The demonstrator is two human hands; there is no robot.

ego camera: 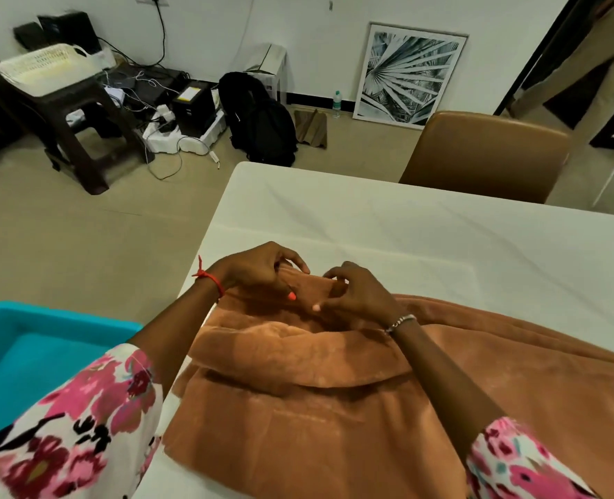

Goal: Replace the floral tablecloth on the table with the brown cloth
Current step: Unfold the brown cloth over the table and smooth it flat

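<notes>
No floral tablecloth shows (apparently removed). Left hand (258, 271) and right hand (356, 293) pinch the 12 o'clock edge of the folded brown cloth (316, 408); spreading it remains.

White wall (298, 23) behind, beige floor (82, 246) below, with a framed palm-leaf print (410, 72) leaning against the wall. Black backpack (258, 117) on the floor to its left. Dark plastic chair (82, 113) far left, bearing a white basket (46, 66) — tangled cables (161, 153) nearby. Tan padded chair (485, 153) at right.
</notes>
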